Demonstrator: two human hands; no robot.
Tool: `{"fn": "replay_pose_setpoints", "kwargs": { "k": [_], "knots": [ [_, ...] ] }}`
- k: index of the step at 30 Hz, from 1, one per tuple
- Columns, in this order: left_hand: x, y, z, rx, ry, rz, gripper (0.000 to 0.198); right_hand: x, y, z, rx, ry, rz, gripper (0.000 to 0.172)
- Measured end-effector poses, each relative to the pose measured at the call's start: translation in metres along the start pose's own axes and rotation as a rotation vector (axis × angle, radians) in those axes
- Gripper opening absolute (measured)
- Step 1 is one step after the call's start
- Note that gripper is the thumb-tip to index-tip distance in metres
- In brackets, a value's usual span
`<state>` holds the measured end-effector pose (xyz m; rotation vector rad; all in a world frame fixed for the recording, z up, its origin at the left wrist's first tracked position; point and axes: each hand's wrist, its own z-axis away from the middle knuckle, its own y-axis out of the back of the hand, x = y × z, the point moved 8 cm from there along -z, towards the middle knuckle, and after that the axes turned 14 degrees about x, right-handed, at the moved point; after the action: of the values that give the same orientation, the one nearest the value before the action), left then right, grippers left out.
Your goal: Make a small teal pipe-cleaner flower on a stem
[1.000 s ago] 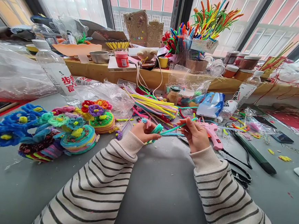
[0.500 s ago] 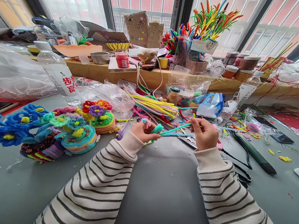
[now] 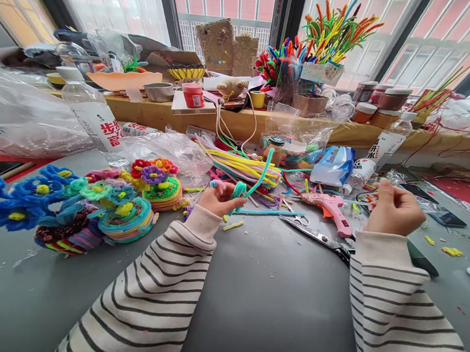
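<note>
My left hand (image 3: 216, 199) is closed on a turquoise pipe cleaner (image 3: 238, 191) wound into loops. One free end of it sticks up and to the right. A bit of pink shows above the same hand's fingers. Off to the right, my right hand (image 3: 395, 209) is raised with its fingers pinched together; what they hold, if anything, I cannot make out. Between the hands lie a pink glue gun (image 3: 332, 208) and a pair of scissors (image 3: 312, 233). Another turquoise pipe cleaner (image 3: 267, 212) lies straight on the table just right of my left hand.
Pipe-cleaner flowers (image 3: 41, 189) on round coiled bases stand at the left. Behind the hands lies a heap of loose pipe cleaners (image 3: 244, 163), near a small jar (image 3: 276, 146) and a blue-white packet (image 3: 333, 165). Water bottles (image 3: 95, 119) and a cluttered ledge (image 3: 166, 113) line the back.
My right hand has let go of the turquoise pipe cleaner and moved right. The freed end now points upward. The glue gun and scissors are in fuller view. My left hand has barely moved.
</note>
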<state>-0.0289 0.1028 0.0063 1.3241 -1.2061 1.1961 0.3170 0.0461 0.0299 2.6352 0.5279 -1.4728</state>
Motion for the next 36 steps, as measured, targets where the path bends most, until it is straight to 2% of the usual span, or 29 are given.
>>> {"fn": "replay_pose_setpoints", "kwargs": {
  "k": [1, 3, 5, 6, 7, 8, 10, 11, 13, 14, 15, 18, 20, 25, 31, 36],
  "knots": [
    [0.0, 0.001, -0.001, 0.014, -0.006, 0.009, 0.028, 0.009, 0.008, -0.006, 0.102, -0.057, -0.023, 0.028],
    [0.001, 0.005, -0.003, 0.054, -0.028, 0.023, 0.028, 0.013, 0.018, -0.013, 0.244, -0.051, -0.034, 0.034],
    [0.001, 0.007, -0.004, 0.076, -0.042, 0.025, 0.028, 0.007, 0.019, -0.011, 0.285, 0.001, 0.009, 0.04],
    [0.001, 0.007, -0.004, 0.077, -0.044, 0.018, 0.029, 0.001, 0.016, -0.008, 0.269, 0.02, 0.016, 0.036],
    [0.001, 0.006, -0.003, 0.07, -0.045, 0.003, 0.029, -0.006, 0.006, -0.002, 0.171, 0.03, -0.013, 0.026],
    [0.001, 0.006, -0.003, 0.062, -0.044, -0.011, 0.029, -0.015, -0.003, 0.008, 0.067, 0.041, -0.015, 0.024],
    [0.0, 0.004, -0.001, 0.041, -0.03, -0.032, 0.029, -0.04, -0.018, 0.034, -0.092, 0.105, -0.034, 0.03],
    [-0.001, 0.003, 0.0, 0.027, -0.018, -0.039, 0.028, -0.056, -0.023, 0.05, -0.16, 0.175, -0.061, 0.029],
    [-0.002, 0.0, 0.001, -0.002, 0.003, -0.05, 0.028, -0.088, -0.039, 0.089, -0.4, 0.312, -0.159, 0.013],
    [-0.002, -0.002, 0.002, -0.015, 0.005, -0.057, 0.028, -0.101, -0.047, 0.111, -0.54, 0.386, -0.188, 0.012],
    [-0.002, -0.003, 0.003, -0.029, -0.002, -0.063, 0.028, -0.112, -0.051, 0.13, -0.641, 0.477, -0.2, 0.017],
    [0.001, -0.01, 0.006, -0.077, -0.026, -0.045, 0.027, -0.127, -0.058, 0.167, -0.756, 0.795, -0.101, 0.03],
    [0.0, -0.014, 0.009, -0.112, -0.004, -0.02, 0.028, -0.122, -0.062, 0.173, -0.75, 0.91, 0.013, 0.032],
    [-0.002, -0.02, 0.013, -0.165, 0.081, 0.004, 0.026, -0.115, -0.06, 0.163, -0.637, 0.967, 0.101, 0.014],
    [-0.005, -0.013, 0.01, -0.09, 0.185, 0.152, 0.031, -0.118, -0.054, 0.153, -0.551, 0.859, 0.07, 0.015],
    [-0.005, -0.007, 0.007, -0.019, 0.183, 0.152, 0.031, -0.109, -0.058, 0.154, -0.641, 0.749, 0.021, 0.019]
  ]
}}
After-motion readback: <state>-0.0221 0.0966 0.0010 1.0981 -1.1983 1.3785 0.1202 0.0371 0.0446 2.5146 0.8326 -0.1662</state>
